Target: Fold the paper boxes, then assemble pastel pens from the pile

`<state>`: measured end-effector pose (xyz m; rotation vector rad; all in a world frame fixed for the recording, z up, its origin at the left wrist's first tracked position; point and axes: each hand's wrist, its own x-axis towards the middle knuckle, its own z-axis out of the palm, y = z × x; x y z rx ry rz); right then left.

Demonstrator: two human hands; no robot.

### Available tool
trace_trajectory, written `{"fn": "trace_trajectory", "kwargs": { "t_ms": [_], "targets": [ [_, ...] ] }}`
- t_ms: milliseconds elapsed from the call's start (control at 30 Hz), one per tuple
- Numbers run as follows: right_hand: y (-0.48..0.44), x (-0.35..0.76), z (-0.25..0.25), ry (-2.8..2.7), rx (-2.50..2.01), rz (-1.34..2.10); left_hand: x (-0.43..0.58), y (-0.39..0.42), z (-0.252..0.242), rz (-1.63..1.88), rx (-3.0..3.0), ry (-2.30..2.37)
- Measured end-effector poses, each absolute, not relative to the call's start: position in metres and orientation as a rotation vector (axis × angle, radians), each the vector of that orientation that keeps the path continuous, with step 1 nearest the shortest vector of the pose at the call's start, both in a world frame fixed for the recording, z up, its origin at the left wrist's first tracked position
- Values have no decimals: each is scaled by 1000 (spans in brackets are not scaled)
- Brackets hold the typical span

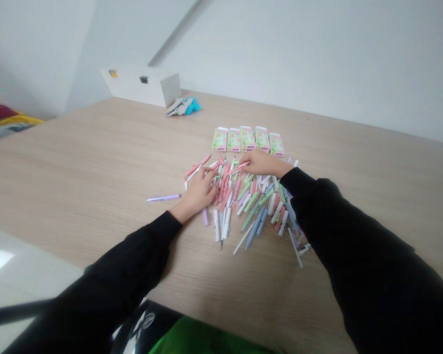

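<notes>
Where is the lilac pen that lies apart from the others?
In the head view, the lilac pen lies alone on the wooden table, just left of the person's left hand and the pile of pastel pens.

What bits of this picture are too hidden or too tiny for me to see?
All in the head view:
Pens under the left hand and right hand: covered by the hands.
Print on the boxes: too small to read.
Blue-grey bundle: too small to name.
Green thing: cut off by the bottom edge.
Colourful thing: cut off by the left edge.
</notes>
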<state>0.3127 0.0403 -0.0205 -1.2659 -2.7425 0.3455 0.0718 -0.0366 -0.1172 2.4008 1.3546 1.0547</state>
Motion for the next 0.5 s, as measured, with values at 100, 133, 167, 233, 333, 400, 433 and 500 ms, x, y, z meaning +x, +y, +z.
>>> {"fn": "trace_trajectory", "kwargs": {
  "t_ms": [100, 133, 167, 233, 333, 400, 433, 500],
  "targets": [
    [38, 312, -21, -2676, -1259, 355, 71, -36, -117, 1066, 2402, 1356],
    [37, 312, -21, -2653, -1260, 359, 71, -36, -117, 1069, 2402, 1357],
    [36, 312, -22, -2635, -1262, 364, 70, -36, -117, 1071, 2401, 1356],
    [34, 313, -23, -2610, -1268, 379, 70, -35, -118, 1069, 2401, 1355],
    [35, 313, -27, -2568, -1280, 383, 71, -34, -118, 1058, 2401, 1355],
    [36, 313, -29, -2531, -1290, 371, 71, -35, -118, 1048, 2400, 1358],
    [38, 314, -30, -2512, -1296, 363, 72, -35, -117, 1044, 2399, 1360],
    [41, 314, -31, -2469, -1311, 340, 73, -37, -114, 1041, 2395, 1366]
  ]
}}
